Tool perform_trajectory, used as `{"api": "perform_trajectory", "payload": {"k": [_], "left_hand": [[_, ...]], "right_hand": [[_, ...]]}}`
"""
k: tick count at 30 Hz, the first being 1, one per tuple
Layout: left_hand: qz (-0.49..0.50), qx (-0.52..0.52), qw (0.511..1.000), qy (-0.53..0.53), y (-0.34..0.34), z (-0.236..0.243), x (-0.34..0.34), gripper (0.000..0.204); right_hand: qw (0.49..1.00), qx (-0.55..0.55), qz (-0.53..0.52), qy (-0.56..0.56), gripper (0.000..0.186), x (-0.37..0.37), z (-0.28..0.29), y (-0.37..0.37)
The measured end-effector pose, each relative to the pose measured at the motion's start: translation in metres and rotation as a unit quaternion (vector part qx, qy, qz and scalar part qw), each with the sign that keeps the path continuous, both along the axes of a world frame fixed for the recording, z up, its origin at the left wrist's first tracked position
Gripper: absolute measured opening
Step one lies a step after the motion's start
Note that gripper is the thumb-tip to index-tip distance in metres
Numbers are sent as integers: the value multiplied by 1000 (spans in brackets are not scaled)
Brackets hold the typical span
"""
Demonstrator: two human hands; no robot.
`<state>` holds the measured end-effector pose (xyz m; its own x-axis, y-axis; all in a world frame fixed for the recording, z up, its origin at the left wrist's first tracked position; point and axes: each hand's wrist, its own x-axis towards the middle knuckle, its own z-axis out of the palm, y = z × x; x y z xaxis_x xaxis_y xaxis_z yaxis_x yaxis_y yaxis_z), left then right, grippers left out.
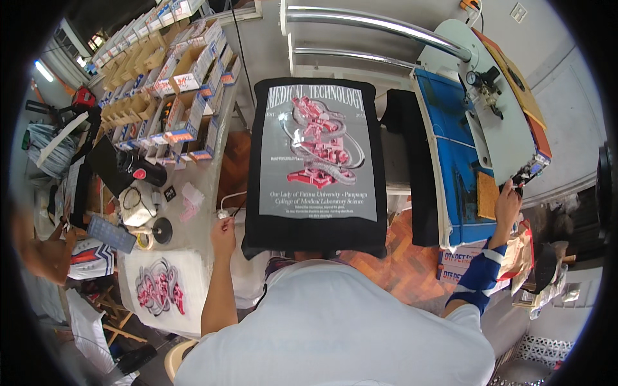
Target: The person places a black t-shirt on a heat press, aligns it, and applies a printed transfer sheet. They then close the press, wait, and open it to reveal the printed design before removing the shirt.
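Observation:
A black shirt [315, 235] lies flat on the press bed in front of me. On its front is a printed transfer sheet [273, 174] with pink and red artwork, light lettering and a glossy film surface. At the table edge left of the shirt, my left hand [224, 238] is closed beside a white plug on a cord [223, 212]; what its fingers hold is too small to make out. My right hand [507, 204] reaches far right, fingers together against the small control box [533, 168] of the heat press. What they grip there is hidden.
Left, a plastic-covered table [209, 161] bears cardboard bins [183, 116] and a second printed sheet [159, 289]. A blue-covered bed [450, 164] with a black cloth [421, 186] stands right, below chrome rails [380, 27]. Another person's arm [42, 251] holds a phone [111, 233] at far left.

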<state>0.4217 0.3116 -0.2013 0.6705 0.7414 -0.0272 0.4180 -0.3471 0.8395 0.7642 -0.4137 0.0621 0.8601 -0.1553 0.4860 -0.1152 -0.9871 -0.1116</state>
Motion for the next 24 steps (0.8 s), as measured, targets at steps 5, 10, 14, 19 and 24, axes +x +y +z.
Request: {"api": "perform_trajectory", "payload": {"k": [5,10,14,19,24], "left_hand": [[-11,24,999,36,-41,-30,-61,28],[-162,3,969,184,-87,-109,-138,33],[-298,-236,892,246,-163,-83,-134,26],[-91,-420,874,226,-160,-126,-180,27],[-298,-206,909,208,-124,-191,-289,28]], "right_hand": [[999,-43,-1,23,70,-3,-2,5],[998,0,30,-52,64,-36,2,89],[994,-33,67,-78,42,-77,-2,157],[970,73,191,-134,35,-116,-9,228],[941,78,218,-248,94,-138,16,284]]}}
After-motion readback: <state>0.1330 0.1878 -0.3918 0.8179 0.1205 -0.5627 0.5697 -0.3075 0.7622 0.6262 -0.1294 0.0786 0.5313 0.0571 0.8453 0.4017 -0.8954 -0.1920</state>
